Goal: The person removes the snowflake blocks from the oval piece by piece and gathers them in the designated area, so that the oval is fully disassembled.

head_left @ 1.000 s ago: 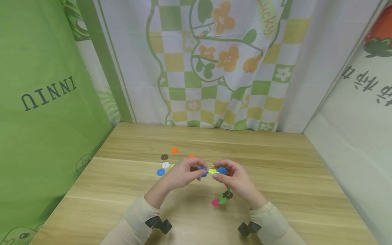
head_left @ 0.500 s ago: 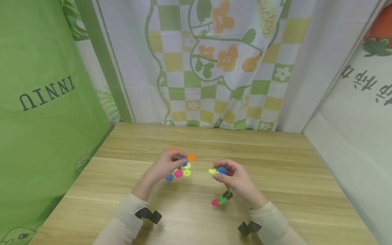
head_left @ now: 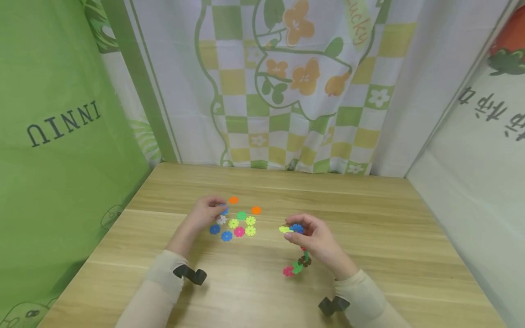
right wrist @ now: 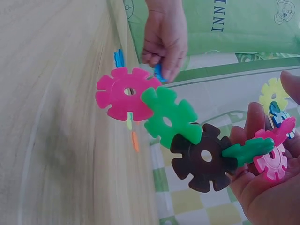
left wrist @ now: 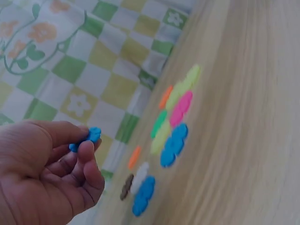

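My left hand (head_left: 205,213) pinches a blue notched snowflake disc (left wrist: 95,134) between thumb and fingertips, above the left end of the loose discs. In my right hand (head_left: 315,234) is a chain of interlocked snowflake discs, held near its yellow disc (head_left: 285,229) and blue disc (head_left: 297,228). The rest of the chain hangs past the palm. The right wrist view shows its brown disc (right wrist: 190,164), green disc (right wrist: 180,111) and, at the end, pink disc (right wrist: 108,97). Fingers hide part of the chain in the head view.
Loose discs lie flat left of centre: orange disc (head_left: 233,200), green disc (head_left: 241,215), pink disc (head_left: 239,232), white disc (head_left: 222,220), and several yellow and blue ones. A brown disc (left wrist: 126,187) lies near the white one. A curtain (head_left: 287,150) hangs behind the wooden table (head_left: 369,200).
My left hand has moved left and away from the right hand, carrying the blue disc past the loose discs. My right hand and its chain have stayed in place.
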Demonstrator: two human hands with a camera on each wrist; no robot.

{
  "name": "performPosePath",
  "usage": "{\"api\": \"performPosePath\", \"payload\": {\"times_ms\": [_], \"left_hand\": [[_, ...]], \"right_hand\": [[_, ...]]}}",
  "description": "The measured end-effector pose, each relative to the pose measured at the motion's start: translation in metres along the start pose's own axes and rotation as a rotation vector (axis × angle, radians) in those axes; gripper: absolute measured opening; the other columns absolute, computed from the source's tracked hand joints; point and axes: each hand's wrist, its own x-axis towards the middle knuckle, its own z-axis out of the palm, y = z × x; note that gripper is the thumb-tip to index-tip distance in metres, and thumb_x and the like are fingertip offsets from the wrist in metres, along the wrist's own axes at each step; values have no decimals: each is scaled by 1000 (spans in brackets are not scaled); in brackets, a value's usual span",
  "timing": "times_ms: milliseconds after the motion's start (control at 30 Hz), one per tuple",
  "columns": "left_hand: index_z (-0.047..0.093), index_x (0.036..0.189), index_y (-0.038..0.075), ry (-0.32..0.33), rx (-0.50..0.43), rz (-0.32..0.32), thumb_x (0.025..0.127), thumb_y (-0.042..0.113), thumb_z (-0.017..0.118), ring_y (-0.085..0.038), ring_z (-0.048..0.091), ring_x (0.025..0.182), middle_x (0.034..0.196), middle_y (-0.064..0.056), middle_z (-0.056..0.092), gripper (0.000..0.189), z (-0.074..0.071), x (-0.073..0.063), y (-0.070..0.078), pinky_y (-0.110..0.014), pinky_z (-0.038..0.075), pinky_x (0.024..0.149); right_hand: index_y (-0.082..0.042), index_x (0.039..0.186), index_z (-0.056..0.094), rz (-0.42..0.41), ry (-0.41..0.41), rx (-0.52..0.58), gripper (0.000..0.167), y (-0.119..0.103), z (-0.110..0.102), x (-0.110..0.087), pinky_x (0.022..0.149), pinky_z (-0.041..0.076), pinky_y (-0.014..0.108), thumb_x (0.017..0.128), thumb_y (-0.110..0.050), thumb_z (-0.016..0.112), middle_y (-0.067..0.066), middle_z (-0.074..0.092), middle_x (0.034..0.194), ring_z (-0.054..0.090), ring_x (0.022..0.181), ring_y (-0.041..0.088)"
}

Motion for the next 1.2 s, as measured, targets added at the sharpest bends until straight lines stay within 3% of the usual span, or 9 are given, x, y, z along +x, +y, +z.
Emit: {"api": "performPosePath", "payload": {"times_ms": [233,467,567,633,700,733,833,967,1200], "left_hand": [[64,115,-1,69,79,-69,93,12,64,-29,61,83,100,-15,64,25,-12,8,-22,-37,54,71],[62,116,-4,104,141,-122,94,9,62,-23,61,75,98,-20,64,26,-18,12,-33,-29,52,64],[62,116,-6,118,168,-116,93,7,62,-21,61,72,126,-27,56,26,-18,12,-34,-28,52,62],[63,115,-7,123,187,-117,93,6,63,-20,62,72,144,-28,42,26,-18,11,-33,-27,53,62],[63,114,-8,123,221,-112,92,6,63,-22,63,73,154,-27,27,26,-18,10,-32,-29,54,64],[63,114,-8,121,237,-114,92,6,64,-24,63,75,155,-26,26,26,-18,10,-31,-31,55,66],[64,113,-7,131,309,-108,90,7,65,-30,64,88,149,-27,37,26,-19,8,-30,-38,55,76],[65,113,-7,158,374,-111,89,7,68,-37,60,102,125,-28,58,28,-19,7,-28,-47,51,88],[65,113,-6,176,399,-118,86,5,68,-33,62,92,112,-25,64,29,-16,4,-25,-42,54,79]], "right_hand": [[2,118,62,-9,-5,14,36,3,-1,0,55,45,22,88,-13,75,14,64,102,53,70,15],[1,120,61,11,-5,18,38,2,-1,-1,57,46,22,88,-15,75,13,64,104,54,72,15],[1,120,61,13,-8,20,37,2,-1,0,56,45,21,88,-15,75,14,64,103,53,70,15],[-2,118,63,20,-4,19,36,1,-1,0,56,45,21,88,-16,75,13,64,102,53,70,15],[-2,117,63,19,0,17,35,1,0,0,56,45,21,88,-16,76,13,64,102,53,70,15],[-3,117,64,15,-1,16,34,2,0,0,56,46,22,88,-15,76,14,64,102,54,71,15],[-3,116,64,9,0,9,33,1,0,0,58,47,23,88,-15,76,14,64,103,55,72,16],[-3,117,64,12,4,7,34,1,-1,-1,57,47,23,87,-16,76,13,65,103,54,71,15],[-4,117,65,18,21,5,35,-2,-2,-2,58,47,22,86,-16,77,11,66,103,55,72,16]]}}
